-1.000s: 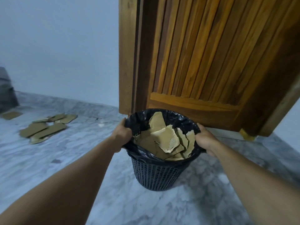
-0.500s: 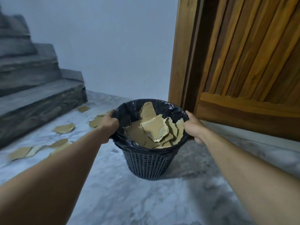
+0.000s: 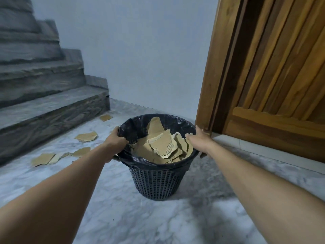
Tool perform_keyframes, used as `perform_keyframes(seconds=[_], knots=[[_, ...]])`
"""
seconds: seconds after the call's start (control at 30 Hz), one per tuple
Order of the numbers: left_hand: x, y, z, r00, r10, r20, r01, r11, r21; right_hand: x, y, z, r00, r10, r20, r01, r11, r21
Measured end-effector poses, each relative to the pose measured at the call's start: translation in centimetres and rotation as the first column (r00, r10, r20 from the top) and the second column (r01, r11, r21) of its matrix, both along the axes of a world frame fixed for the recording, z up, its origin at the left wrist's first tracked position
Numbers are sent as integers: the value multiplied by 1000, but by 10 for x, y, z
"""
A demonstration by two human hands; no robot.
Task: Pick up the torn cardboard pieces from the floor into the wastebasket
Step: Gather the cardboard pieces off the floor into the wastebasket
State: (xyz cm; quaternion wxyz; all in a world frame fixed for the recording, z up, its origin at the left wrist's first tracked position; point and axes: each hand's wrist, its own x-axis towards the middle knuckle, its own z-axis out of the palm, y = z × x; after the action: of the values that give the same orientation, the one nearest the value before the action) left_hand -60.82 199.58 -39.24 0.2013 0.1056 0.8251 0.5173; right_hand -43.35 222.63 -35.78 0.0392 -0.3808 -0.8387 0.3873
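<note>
**Black mesh basket gripped at both sides of its rim**

Dark plastic lattice wastebasket [image 3: 156, 182], round and tapering toward its base, lined with a glossy black bin bag [image 3: 135, 127] folded over the rim. Seen against pale grey-veined marble floor [image 3: 158, 222]; whether resting on it or lifted just clear, cannot tell. Gripped on both sides: left hand [image 3: 115, 143] curled tight over the near-left rim, fingers outside and thumb pressed onto the liner; right hand [image 3: 199, 140] clamped over the right rim, thumb inside the bag, fingers wrapped down the outer wall. Both bare forearms stretched forward from the lower corners.

Filled close to the brim with torn brown cardboard pieces [image 3: 163, 145], flat and jagged, one showing exposed corrugation along a ripped edge, another standing upright against the far wall of the liner.

Scattered to the left on the floor, well apart from the basket: more torn brown cardboard scraps [image 3: 86, 136], one pale piece near the foot of the steps [image 3: 106, 117], a cluster of several lower left [image 3: 47, 158].

Behind those, grey stone stair steps [image 3: 44, 106] climbing leftward. Beyond the basket, plain pale blue-grey wall [image 3: 140, 59]. At right, slatted brown wooden door [image 3: 274, 67] in a matching frame, just beside the right hand.
</note>
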Motion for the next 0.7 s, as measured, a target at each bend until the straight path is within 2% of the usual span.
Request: perform_keyframes(seconds=[0.13, 0.2, 0.27, 0.4, 0.53, 0.6, 0.7], knots=[[8, -12, 3, 996, -41, -78, 35, 996, -86, -5, -12, -1, 989, 29, 148, -52, 987, 154], [9, -24, 2, 993, -57, -101, 46, 994, -104, -8, -31, 3, 982, 55, 179, -106, 951, 292], [10, -42, -3, 989, -61, -135, 45, 992, -121, -16, -61, 7, 985, 113, 131, -159, 890, 427], [10, -102, -32, 968, -42, -246, -5, 982, -189, -42, -143, -2, 949, 314, -36, -248, 810, 531], [3, -174, -80, 971, 6, -238, -87, 939, -333, -49, -230, -41, 833, 542, -113, -378, 706, 599], [1, -204, -104, 976, 22, -216, -103, 922, -373, -45, -265, -73, 778, 622, -81, -459, 653, 602], [4, -239, -132, 975, 8, -223, -108, 893, -437, -36, -303, -134, 756, 655, -2, -568, 657, 496]])
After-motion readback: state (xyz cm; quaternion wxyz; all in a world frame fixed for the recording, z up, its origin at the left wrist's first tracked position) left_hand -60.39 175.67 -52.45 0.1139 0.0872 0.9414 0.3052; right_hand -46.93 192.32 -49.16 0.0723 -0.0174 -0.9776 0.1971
